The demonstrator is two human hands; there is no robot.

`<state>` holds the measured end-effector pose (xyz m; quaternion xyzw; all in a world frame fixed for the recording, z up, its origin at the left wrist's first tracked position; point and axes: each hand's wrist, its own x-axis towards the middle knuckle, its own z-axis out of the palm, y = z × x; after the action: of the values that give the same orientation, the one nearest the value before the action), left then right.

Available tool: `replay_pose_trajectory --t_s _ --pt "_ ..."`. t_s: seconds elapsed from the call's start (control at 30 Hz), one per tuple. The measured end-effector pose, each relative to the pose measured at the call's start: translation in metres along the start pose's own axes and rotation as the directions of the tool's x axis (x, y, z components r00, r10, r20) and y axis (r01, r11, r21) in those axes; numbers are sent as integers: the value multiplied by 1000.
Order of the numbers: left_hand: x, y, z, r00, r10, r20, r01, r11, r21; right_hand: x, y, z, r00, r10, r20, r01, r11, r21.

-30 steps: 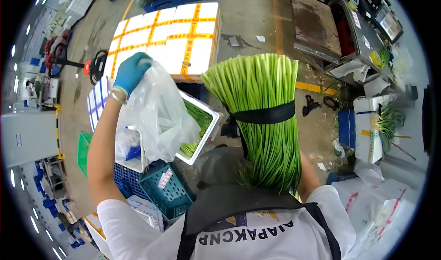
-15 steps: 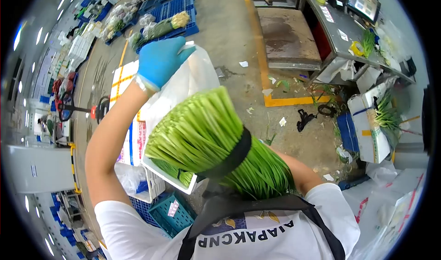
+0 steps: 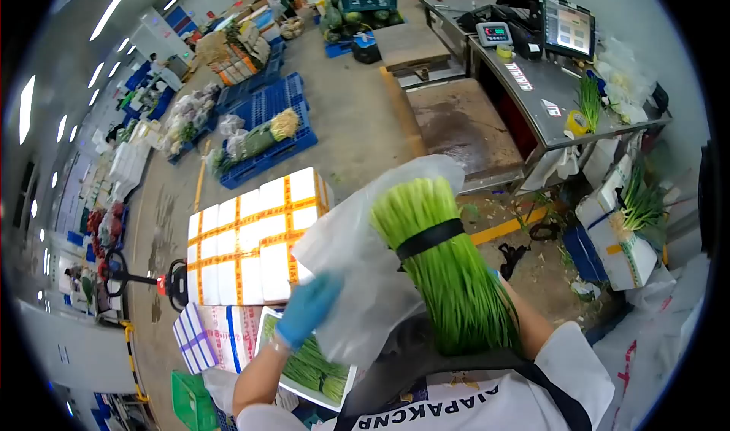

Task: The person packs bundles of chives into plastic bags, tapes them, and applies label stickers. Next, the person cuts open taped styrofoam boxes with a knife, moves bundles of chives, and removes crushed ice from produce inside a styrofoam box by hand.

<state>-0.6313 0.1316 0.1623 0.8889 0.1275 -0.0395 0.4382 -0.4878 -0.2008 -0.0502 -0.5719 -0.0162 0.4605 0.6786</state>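
A thick bundle of green chives, bound with a black band, is held up in front of my chest. My right hand grips the bundle from behind; only a sliver of blue glove shows beside the stems. Left of the bundle and partly behind it hangs a translucent white plastic bag. My left hand, in a blue glove, is at the bag's left side, its fingers smeared by motion. Below that hand, an open white foam box contains more green stalks.
Taped white foam boxes are stacked ahead on the left, beside a pallet jack handle. Farther off lies a blue pallet with wrapped vegetables. A metal desk with a scale display and monitor stands right.
My left hand has come down from high up to beside the bag, and the bag has lowered with it. The chives now stand more upright and farther right. The view has tilted up.
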Motion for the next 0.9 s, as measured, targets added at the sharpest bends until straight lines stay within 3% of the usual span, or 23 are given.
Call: replay_pose_trajectory --t_s 0.07,0.1,0.17,0.27,0.33,0.37,0.4,0.43,0.47,0.5,0.53,0.57,0.63,0.67,0.7,0.77,0.8,0.87,0.9 --pt "96 4 -8 966 174 -191 -205 967 -152 30 -14 1 999 -8 -39 10 999 47" --pt "144 17 -12 963 143 -226 -204 941 -272 47 -18 6 999 -5 -46 8 997 78" --pt "216 51 -23 985 108 -136 -164 834 -527 82 -27 20 999 10 -51 -2 988 154" --pt "251 78 -38 937 252 -241 -343 789 -509 128 -39 33 999 26 -45 -14 968 251" --pt "249 70 -50 921 233 -313 -362 811 -459 148 -44 26 996 45 -75 -18 947 319" --pt "247 55 -57 927 205 -314 -332 838 -432 155 -47 17 994 55 -96 -17 935 354" --pt "240 37 -62 944 76 -320 -203 899 -387 159 -50 5 990 64 -129 -10 924 383" --pt "236 16 -60 973 6 -233 -108 897 -428 163 -53 -9 983 73 -167 4 907 422" --pt "233 -22 -52 991 97 -92 -130 863 -488 167 -56 -24 975 84 -207 21 888 459" --pt "228 -37 -39 991 20 135 41 897 -440 170 -60 -41 964 99 -248 39 867 496" --pt "228 -66 -18 941 17 338 44 984 -173 173 -64 -57 950 114 -289 59 846 530" --pt "224 -83 19 908 15 418 141 929 -341 179 -70 -75 936 130 -327 83 821 564" --pt "232 -57 76 859 -14 512 197 932 -305 197 -86 -115 903 143 -405 150 778 610" --pt "239 -54 107 826 -49 561 399 755 -520 213 -95 -136 887 138 -441 191 760 621" --pt "249 -54 137 885 -12 466 199 913 -355 233 -105 -163 866 113 -487 252 743 620" --pt "282 -55 177 908 -39 418 229 881 -414 284 -121 -214 808 13 -589 406 712 573" --pt "303 -58 188 946 -20 324 145 920 -364 313 -124 -242 768 -55 -639 493 688 533" --pt "357 -55 203 992 46 121 -16 972 -234 369 -153 -286 699 -227 -678 713 292 637" --pt "388 18 180 919 -331 215 395 766 -507 403 -159 -307 597 -169 -784 770 396 501"
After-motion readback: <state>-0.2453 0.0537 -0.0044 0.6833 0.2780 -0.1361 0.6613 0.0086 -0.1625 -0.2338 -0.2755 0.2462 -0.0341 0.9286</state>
